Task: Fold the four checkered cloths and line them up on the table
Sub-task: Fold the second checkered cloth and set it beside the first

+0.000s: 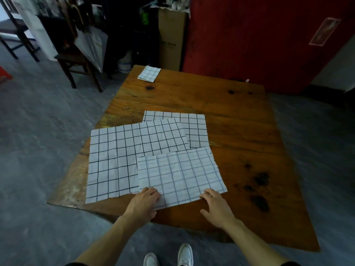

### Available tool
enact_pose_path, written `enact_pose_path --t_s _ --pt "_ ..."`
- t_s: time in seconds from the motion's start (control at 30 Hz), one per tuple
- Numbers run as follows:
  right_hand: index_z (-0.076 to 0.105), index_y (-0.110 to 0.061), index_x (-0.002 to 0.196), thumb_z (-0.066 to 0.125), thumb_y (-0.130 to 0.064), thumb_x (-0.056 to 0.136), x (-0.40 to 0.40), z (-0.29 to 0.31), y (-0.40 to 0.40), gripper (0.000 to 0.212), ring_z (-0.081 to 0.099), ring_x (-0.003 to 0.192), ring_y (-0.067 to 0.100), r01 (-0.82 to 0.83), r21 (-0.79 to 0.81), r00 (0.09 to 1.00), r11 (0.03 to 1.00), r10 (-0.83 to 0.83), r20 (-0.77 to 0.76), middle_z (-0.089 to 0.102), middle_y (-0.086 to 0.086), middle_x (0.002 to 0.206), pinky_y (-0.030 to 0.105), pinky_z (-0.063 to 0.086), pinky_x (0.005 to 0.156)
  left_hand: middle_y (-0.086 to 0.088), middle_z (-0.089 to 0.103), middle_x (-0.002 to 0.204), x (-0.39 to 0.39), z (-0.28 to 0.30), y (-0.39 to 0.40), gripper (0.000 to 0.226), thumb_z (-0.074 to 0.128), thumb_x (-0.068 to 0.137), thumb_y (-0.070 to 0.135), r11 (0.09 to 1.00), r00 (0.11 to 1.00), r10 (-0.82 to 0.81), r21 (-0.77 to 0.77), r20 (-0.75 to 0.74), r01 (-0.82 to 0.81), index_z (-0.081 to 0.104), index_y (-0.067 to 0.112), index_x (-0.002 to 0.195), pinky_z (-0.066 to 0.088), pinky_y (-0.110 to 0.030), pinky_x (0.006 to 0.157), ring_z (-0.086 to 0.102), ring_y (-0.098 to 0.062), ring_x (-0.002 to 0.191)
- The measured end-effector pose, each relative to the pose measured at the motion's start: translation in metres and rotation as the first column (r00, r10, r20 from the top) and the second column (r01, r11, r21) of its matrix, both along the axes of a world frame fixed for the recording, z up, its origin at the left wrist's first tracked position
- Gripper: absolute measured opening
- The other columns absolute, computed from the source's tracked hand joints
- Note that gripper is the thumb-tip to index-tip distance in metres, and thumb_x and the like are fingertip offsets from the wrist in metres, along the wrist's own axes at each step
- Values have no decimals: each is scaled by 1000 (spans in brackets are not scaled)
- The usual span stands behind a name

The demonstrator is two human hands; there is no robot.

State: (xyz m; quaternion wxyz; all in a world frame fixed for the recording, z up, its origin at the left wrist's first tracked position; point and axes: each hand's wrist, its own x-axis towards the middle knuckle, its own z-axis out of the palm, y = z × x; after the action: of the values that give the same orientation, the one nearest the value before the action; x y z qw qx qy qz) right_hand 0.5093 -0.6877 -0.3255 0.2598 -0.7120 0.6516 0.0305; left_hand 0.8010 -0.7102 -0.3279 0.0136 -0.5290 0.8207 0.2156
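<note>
Three checkered cloths lie spread and overlapping on the wooden table (240,116). The nearest cloth (180,173), with pale grey lines, lies on top at the front. My left hand (145,202) grips its near left corner and my right hand (216,205) rests fingers-down on its near right edge. Under it, a larger black-lined cloth (115,158) spreads to the left. A third black-lined cloth (194,129) shows behind, partly covered. A folded checkered cloth (149,73) sits at the table's far left corner.
A tall cardboard box (171,39) and a red panel (259,41) stand behind the table. A dark wooden chair (76,60) stands to the far left on the grey floor. My white shoes (169,255) show below the table's near edge.
</note>
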Motion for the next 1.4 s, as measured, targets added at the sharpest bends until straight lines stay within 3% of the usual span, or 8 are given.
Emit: enact_pose_path --t_s 0.2,0.5,0.63,0.8,1.0,1.13,1.23,1.4 --pt "48 -25 138 60 -36 93 -1 4 -8 47 33 136 13 -29 -17 1000 999 29 -12 36 -6 146 32 34 113 9 55 119 2 -2 -5 35 63 85 19 999 1000 -21 -34 -16 20 59 24 119 44 -21 80 49 -11 109" --pt "53 -23 130 58 -35 94 4 10 -15 39 44 118 12 -15 -20 1000 1000 15 -6 48 -4 131 28 42 102 11 55 106 3 -9 -3 19 52 91 13 997 997 74 -35 -30 -75 61 25 103 45 -21 78 50 -9 96" --pt "51 -22 135 58 -36 94 6 14 -24 44 45 121 13 -2 -34 1000 999 2 1 48 -3 134 30 41 103 11 51 90 -4 6 -8 11 53 91 19 988 992 124 -91 -32 -126 52 27 84 40 -22 74 45 -8 82" --pt "48 -25 136 63 -45 89 13 20 -32 53 42 125 13 -57 -52 997 997 59 51 46 -5 135 30 38 106 12 53 83 -13 28 -13 7 55 91 24 976 985 149 -145 -92 -161 51 28 87 42 -27 79 48 -9 78" --pt "41 -31 143 70 -56 80 26 38 -39 73 36 132 11 -170 -112 970 979 186 155 41 -9 142 29 31 111 11 57 85 -31 57 -20 5 57 89 25 966 976 122 -207 -179 -158 54 27 92 45 -27 70 51 -10 77" --pt "52 -31 134 65 -44 89 30 49 -41 48 44 119 9 -167 -217 952 962 215 218 51 -9 128 24 36 105 10 63 94 -56 78 -16 16 59 89 28 961 962 120 -214 -244 -174 52 27 104 51 -30 69 58 -10 84" --pt "65 -25 111 60 -34 95 30 58 -42 19 50 94 8 -128 -308 928 943 223 298 57 -8 101 28 48 88 11 65 95 -75 91 -12 27 64 88 25 961 943 127 -196 -307 -194 50 28 111 50 -25 70 59 -4 84" --pt "69 -20 96 60 -23 95 12 72 -49 10 49 81 10 -82 -399 891 913 247 382 57 -5 86 29 45 72 12 64 105 -82 109 -13 44 74 81 33 968 936 146 -149 -320 -202 48 33 116 52 -26 81 61 -6 95"
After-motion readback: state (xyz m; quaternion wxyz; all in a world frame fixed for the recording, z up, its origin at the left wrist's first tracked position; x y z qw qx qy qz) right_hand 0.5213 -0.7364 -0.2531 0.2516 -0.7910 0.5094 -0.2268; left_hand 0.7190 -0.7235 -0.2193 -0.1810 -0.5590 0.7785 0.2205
